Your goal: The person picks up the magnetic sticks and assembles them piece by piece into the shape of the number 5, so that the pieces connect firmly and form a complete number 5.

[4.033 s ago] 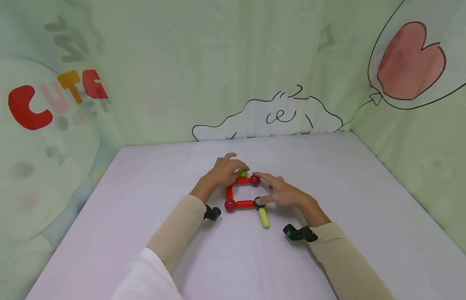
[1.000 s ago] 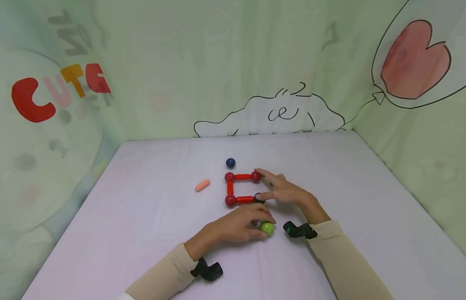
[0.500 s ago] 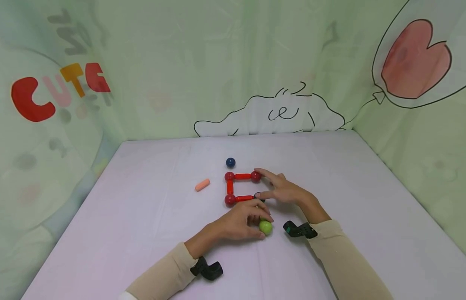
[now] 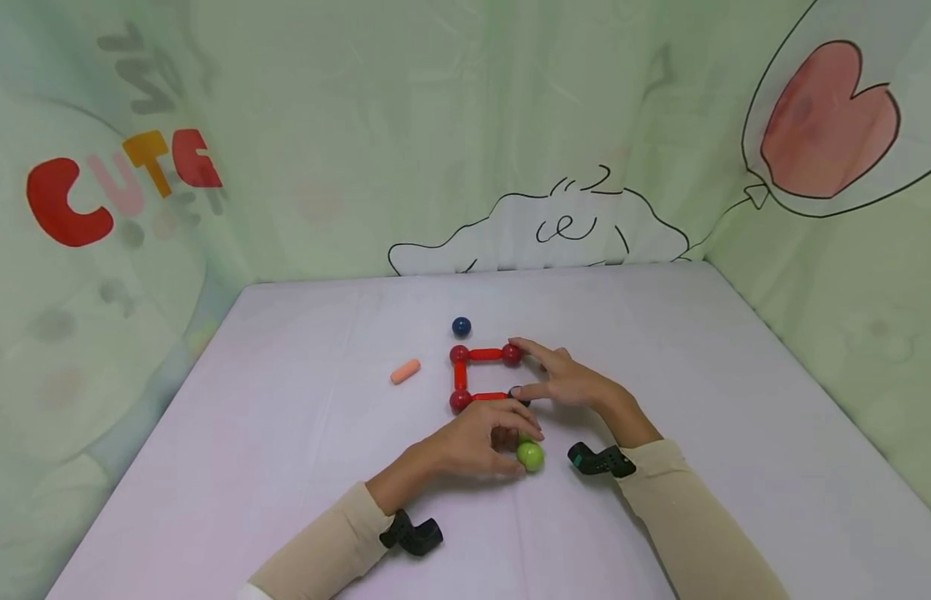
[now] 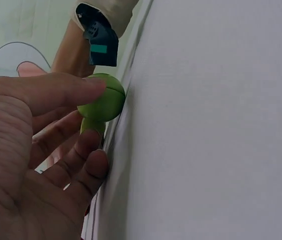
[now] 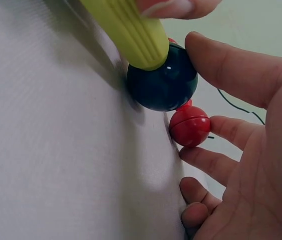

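Observation:
Red rods and balls form a three-sided frame (image 4: 461, 375) on the table, with a dark blue ball (image 6: 160, 82) at its near right corner. A yellow-green rod (image 6: 136, 40) runs from that ball towards me, mostly hidden by my left hand in the head view. My left hand (image 4: 473, 442) holds a green ball (image 4: 530, 456) at the rod's near end; its thumb presses the ball (image 5: 103, 105) in the left wrist view. My right hand (image 4: 570, 382) spans the frame's right side, thumb touching the blue ball and fingers touching the far right red ball (image 6: 189, 126).
A loose dark blue ball (image 4: 461, 327) sits just beyond the frame. To the left lies an orange-pink rod (image 4: 405, 372). The pale table (image 4: 285, 433) meets printed cloth walls at its back and sides. Each wrist carries a black camera.
Since four seconds ago, my left hand has come from the frame's far left corner to the near side, bringing the green ball to the yellow-green rod. My right hand has stayed put.

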A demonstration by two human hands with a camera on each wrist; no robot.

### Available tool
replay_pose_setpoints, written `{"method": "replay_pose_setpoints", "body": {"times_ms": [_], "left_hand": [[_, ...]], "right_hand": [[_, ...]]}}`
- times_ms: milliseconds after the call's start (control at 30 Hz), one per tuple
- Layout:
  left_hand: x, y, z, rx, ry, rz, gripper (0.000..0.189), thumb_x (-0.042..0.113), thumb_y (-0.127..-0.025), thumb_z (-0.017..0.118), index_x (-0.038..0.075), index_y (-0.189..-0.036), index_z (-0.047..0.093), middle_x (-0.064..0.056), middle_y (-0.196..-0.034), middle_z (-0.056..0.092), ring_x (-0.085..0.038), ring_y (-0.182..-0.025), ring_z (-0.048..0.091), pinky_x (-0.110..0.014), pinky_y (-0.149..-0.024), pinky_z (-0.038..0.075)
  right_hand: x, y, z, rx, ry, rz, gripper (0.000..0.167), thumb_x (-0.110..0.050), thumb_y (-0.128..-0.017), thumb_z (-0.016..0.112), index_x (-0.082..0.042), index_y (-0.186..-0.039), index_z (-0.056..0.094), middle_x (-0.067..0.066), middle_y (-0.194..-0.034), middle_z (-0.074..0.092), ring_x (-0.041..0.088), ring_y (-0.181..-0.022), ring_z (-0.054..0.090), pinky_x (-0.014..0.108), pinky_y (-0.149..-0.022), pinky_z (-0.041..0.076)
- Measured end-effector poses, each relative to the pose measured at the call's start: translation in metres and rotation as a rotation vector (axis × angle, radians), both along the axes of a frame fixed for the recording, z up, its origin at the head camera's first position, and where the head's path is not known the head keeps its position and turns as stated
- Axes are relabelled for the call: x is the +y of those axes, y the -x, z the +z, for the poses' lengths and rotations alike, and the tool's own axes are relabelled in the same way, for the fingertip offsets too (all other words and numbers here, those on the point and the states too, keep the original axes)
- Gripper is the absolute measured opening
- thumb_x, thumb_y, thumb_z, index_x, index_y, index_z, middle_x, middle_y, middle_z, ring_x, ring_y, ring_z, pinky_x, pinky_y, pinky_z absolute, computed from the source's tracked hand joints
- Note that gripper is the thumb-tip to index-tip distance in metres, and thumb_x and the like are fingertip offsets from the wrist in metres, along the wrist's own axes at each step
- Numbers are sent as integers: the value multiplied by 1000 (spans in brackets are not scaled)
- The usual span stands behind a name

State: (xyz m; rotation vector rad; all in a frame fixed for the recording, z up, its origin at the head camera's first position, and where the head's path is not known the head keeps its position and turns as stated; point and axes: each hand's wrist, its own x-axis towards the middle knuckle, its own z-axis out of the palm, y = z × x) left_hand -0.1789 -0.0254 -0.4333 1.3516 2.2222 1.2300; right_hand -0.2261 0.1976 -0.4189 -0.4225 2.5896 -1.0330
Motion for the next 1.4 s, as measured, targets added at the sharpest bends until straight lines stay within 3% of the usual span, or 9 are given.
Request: {"method": "replay_pose_setpoints", "body": {"times_ms": [300, 533, 700, 833, 1067, 1233, 1400], "left_hand": [[-12, 8, 15, 23, 53, 46, 33, 8, -83, 81, 15, -114, 75, 9, -114, 66, -10, -87, 61, -22, -69, 53], [-28, 25, 32, 46, 74, 65, 30, 7, -85, 78, 10, -115, 74, -6, -110, 70, -16, -83, 61, -28, -70, 53], [-42, 40, 49, 99, 93, 130, 28, 8, -85, 78, 10, -113, 74, -9, -105, 71, -18, -79, 61, -28, -66, 52], [-52, 53, 59, 137, 131, 217, 28, 8, -86, 78, 11, -114, 74, -8, -107, 71, -18, -87, 61, -27, -68, 52], [-67, 80, 53, 180, 245, 372, 35, 7, -90, 75, 7, -125, 69, -10, -117, 68, -23, -99, 58, -31, -77, 53], [-78, 92, 44, 140, 339, 487, 41, 11, -92, 73, 10, -132, 65, -8, -123, 64, -23, -106, 56, -35, -85, 53], [-87, 98, 36, 90, 382, 562, 44, 14, -91, 73, 12, -134, 63, -8, -125, 62, -25, -110, 55, -40, -90, 53]], "right_hand": [[1, 1, -3, 8, -5, 8, 92, -50, -86, 73, -25, -161, 26, 11, -164, 30, 39, -140, 29, 73, -107, 30], [0, 1, -1, -7, -19, -7, 92, -51, -86, 72, -27, -161, 26, 10, -164, 29, 39, -141, 27, 73, -107, 31], [0, 2, -2, -13, -16, -5, 92, -51, -86, 72, -25, -162, 25, 12, -165, 28, 40, -142, 25, 73, -107, 31], [0, 2, -2, -6, -10, 1, 91, -50, -87, 72, -24, -162, 26, 12, -165, 28, 42, -143, 24, 73, -107, 30], [0, 1, -3, -15, -1, -5, 92, -50, -86, 73, -25, -161, 26, 10, -165, 28, 40, -141, 26, 71, -107, 32], [-1, 1, -2, -16, 11, 2, 92, -48, -86, 73, -24, -161, 27, 11, -165, 28, 41, -142, 25, 71, -108, 32], [0, 1, -2, -9, 13, 2, 92, -49, -86, 74, -23, -161, 27, 12, -165, 28, 41, -142, 26, 71, -107, 32]]}}
